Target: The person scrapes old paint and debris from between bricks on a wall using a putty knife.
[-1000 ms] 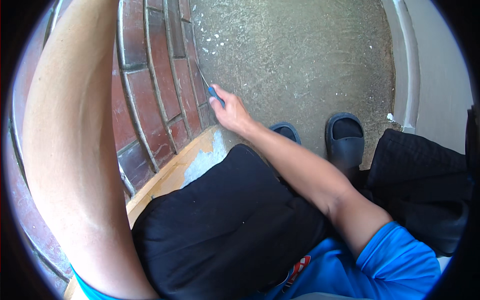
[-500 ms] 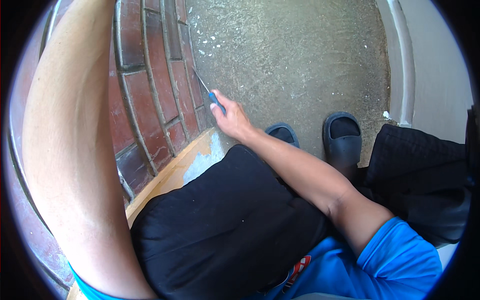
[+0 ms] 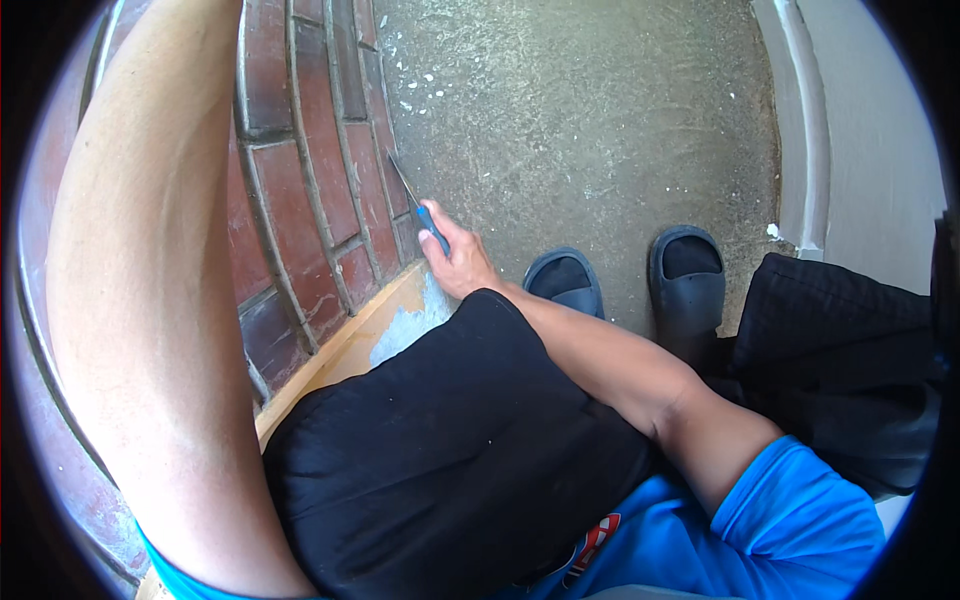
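Observation:
My right hand is closed around the blue handle of a putty knife. The knife's thin metal blade points up and left, its tip at the foot of the red-brown brick wall, close to where wall meets floor. I cannot tell if the tip touches the wall. My left arm stretches up along the wall on the left side, and its hand lies beyond the upper edge. Small white flakes lie on the floor along the wall, past the blade.
A yellowish wooden board with a whitish patch runs along the wall's near end. My knee in black cloth fills the lower middle. Two dark slip-on shoes rest on the rough concrete floor. A pale wall bounds the right.
My right hand and the putty knife have come a little nearer to me along the foot of the wall. The grip stays the same. My left arm has shifted slightly right.

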`<state>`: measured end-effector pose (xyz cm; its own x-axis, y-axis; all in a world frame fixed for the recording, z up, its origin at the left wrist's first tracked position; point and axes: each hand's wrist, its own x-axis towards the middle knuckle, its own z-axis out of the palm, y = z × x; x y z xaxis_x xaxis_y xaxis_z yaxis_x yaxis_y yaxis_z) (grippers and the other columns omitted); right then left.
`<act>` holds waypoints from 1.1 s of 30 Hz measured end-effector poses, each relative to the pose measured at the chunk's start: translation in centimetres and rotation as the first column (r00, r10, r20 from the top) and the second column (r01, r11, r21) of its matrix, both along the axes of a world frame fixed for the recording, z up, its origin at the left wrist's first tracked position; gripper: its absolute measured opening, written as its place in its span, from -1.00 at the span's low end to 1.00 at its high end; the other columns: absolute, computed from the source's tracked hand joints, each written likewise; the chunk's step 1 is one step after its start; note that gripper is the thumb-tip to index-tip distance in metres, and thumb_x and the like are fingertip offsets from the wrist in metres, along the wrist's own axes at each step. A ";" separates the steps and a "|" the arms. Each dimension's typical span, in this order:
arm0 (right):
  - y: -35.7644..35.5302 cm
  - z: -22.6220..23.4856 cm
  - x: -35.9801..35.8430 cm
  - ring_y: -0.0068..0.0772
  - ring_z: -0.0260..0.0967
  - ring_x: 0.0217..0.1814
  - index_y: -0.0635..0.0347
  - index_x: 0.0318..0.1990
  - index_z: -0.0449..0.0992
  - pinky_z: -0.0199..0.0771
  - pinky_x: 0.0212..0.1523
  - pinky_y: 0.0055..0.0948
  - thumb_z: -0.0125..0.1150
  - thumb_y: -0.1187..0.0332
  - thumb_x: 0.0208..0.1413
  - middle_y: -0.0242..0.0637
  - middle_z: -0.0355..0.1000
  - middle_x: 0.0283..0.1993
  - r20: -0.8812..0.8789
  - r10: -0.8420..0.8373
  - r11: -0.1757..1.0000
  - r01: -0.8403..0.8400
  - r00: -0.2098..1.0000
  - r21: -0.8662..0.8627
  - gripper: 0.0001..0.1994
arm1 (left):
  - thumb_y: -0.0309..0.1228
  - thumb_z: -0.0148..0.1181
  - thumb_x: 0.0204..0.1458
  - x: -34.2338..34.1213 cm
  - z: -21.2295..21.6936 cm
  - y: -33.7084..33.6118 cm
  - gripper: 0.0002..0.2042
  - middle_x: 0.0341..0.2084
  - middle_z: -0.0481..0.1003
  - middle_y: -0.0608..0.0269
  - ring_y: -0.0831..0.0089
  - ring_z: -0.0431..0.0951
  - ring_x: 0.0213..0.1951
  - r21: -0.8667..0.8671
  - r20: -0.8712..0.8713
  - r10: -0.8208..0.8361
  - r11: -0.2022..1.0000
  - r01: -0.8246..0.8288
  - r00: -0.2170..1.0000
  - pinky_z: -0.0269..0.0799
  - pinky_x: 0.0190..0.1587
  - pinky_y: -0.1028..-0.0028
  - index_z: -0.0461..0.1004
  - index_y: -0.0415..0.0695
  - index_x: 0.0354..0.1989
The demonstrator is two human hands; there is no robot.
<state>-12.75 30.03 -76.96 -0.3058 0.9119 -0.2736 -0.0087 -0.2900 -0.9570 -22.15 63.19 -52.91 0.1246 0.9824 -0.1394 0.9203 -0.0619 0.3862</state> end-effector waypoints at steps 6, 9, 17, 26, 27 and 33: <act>9.5 -0.8 -1.8 0.13 0.39 0.11 0.30 0.20 0.33 0.40 0.11 -0.22 0.01 0.26 0.17 0.20 0.43 0.01 0.039 -0.052 0.999 0.052 0.998 0.005 -0.53 | -0.49 0.09 -0.06 0.0 0.2 1.0 -0.93 -0.68 0.45 0.29 0.52 0.42 -0.64 -0.029 -0.015 -0.115 0.993 0.115 0.993 0.30 -0.60 0.50 0.49 -0.19 -0.43; 7.9 -0.3 -1.1 -0.11 0.23 0.33 0.34 0.24 0.28 0.20 0.29 -0.38 0.02 0.27 0.22 0.09 0.31 0.23 0.021 0.039 0.996 -0.037 0.999 -0.085 -0.52 | -0.49 0.08 -0.07 -0.5 -0.2 0.0 -0.89 -0.68 0.45 0.30 0.54 0.42 -0.64 0.003 -0.005 -0.022 1.000 0.022 1.000 0.33 -0.58 0.50 0.52 -0.17 -0.38; 6.3 -0.7 -1.2 0.05 0.40 0.11 0.28 0.22 0.32 0.38 0.11 -0.24 0.02 0.24 0.18 0.15 0.42 0.03 0.048 -0.049 0.999 0.049 0.998 0.006 -0.52 | -0.49 0.07 -0.08 1.1 -0.5 -0.1 -0.83 -0.66 0.46 0.30 0.56 0.41 -0.62 0.066 -0.005 -0.077 0.995 0.077 0.997 0.31 -0.56 0.50 0.53 -0.22 -0.32; 11.0 -0.9 -1.7 -0.04 0.26 0.30 0.29 0.23 0.30 0.19 0.31 -0.33 0.03 0.25 0.18 0.03 0.29 0.26 0.064 0.070 0.996 -0.066 0.996 -0.053 -0.51 | -0.51 0.06 -0.07 -1.6 -1.9 0.9 -0.85 -0.67 0.44 0.32 0.55 0.41 -0.62 -0.005 0.056 -0.100 0.995 0.101 0.993 0.33 -0.54 0.48 0.51 -0.24 -0.32; 10.0 0.1 -1.3 -0.06 0.25 0.31 0.28 0.24 0.30 0.18 0.32 -0.33 0.02 0.25 0.19 0.02 0.29 0.27 0.051 0.075 0.994 -0.071 0.996 -0.087 -0.51 | -0.51 0.06 -0.07 -1.5 -1.9 0.8 -0.85 -0.67 0.44 0.32 0.55 0.41 -0.62 -0.009 0.054 -0.099 0.995 0.100 0.994 0.33 -0.54 0.48 0.51 -0.24 -0.32; 15.4 0.2 -1.8 -0.11 0.27 0.30 0.30 0.19 0.35 0.21 0.29 -0.37 -0.01 0.29 0.19 0.02 0.32 0.24 0.028 0.045 0.996 -0.043 0.999 -0.078 -0.55 | -0.53 0.07 -0.08 -0.3 -1.8 1.4 -0.81 -0.65 0.45 0.32 0.55 0.41 -0.62 -0.023 0.025 -0.083 0.996 0.084 0.996 0.33 -0.55 0.49 0.51 -0.22 -0.27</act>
